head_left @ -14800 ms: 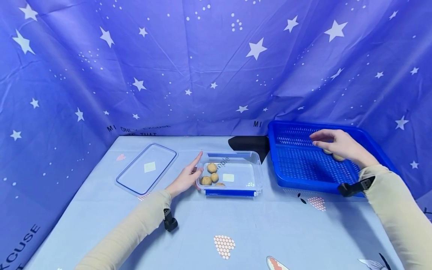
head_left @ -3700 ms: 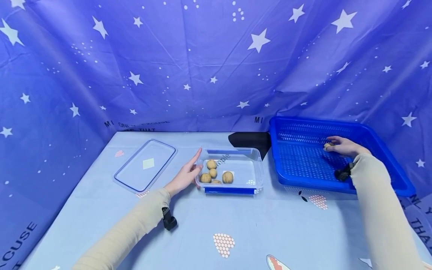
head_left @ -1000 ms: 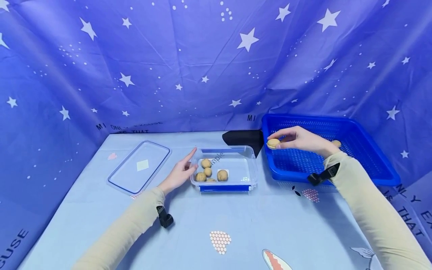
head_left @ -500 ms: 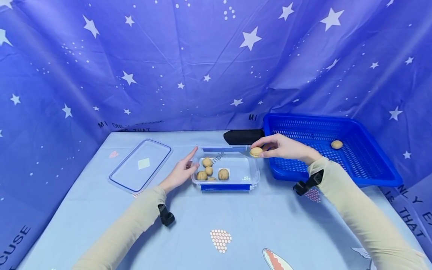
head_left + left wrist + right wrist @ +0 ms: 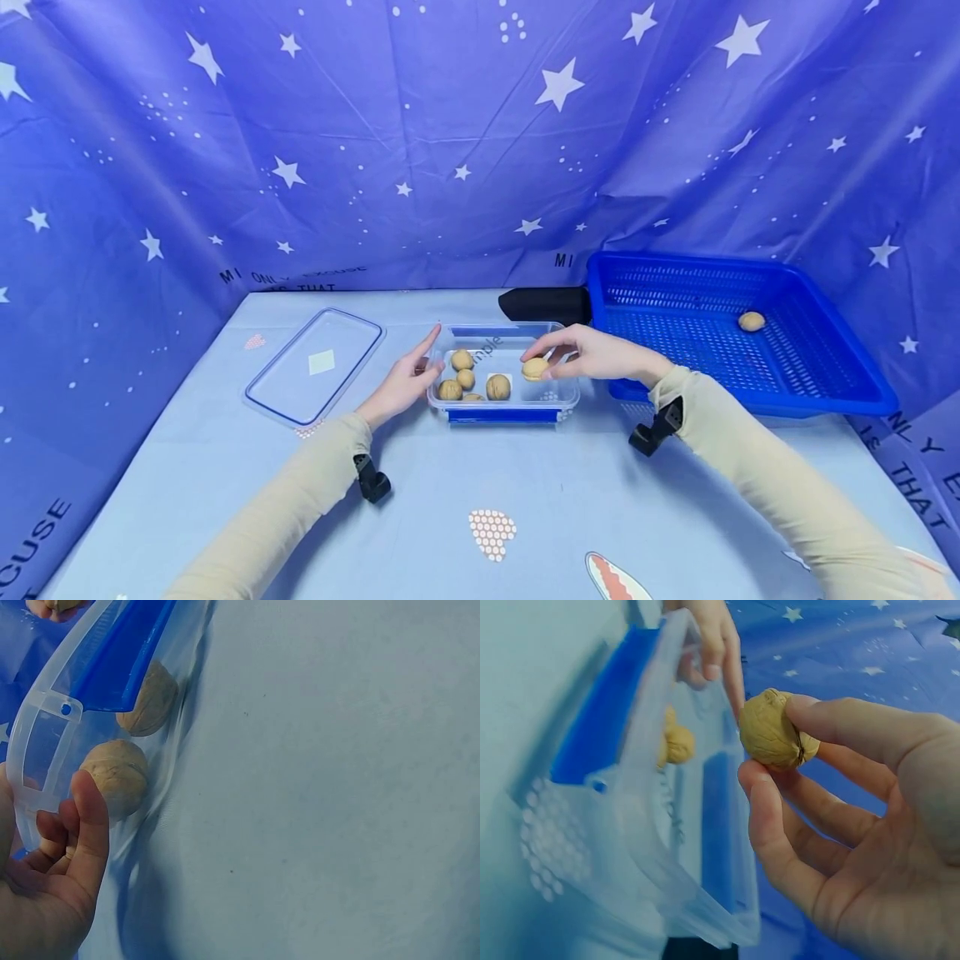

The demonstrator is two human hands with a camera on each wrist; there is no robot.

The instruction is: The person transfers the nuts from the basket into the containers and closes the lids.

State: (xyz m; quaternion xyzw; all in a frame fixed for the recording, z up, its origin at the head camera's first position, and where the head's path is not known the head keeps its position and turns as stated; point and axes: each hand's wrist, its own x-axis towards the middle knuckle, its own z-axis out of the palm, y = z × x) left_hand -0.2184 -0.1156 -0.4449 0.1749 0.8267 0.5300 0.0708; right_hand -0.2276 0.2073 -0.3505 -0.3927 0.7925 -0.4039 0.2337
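My right hand (image 5: 596, 354) pinches a walnut (image 5: 535, 369) between thumb and fingertips, above the right half of a clear plastic box (image 5: 504, 406) with blue clips. In the right wrist view, the held walnut (image 5: 769, 731) shows its wrinkled shell and dark seam. Several walnuts (image 5: 498, 387) lie inside the box, mostly toward its left end. My left hand (image 5: 401, 385) rests against the box's left end, the index finger extended along it. The left wrist view shows the left hand (image 5: 64, 862) beside the wall, with walnuts (image 5: 118, 778) visible through the plastic.
A blue perforated basket (image 5: 678, 392) stands at the right, with one walnut (image 5: 752, 322) in it. The clear lid (image 5: 315, 367) with a blue seal lies left of the box. A dark flat shape (image 5: 543, 305) lies behind the box. A starry curtain (image 5: 420, 150) hangs behind the table.
The right hand has carried a walnut leftward from the basket to above the box. Compared with the oldest frame, the box holds one more walnut. The left hand has stayed at the box's end.
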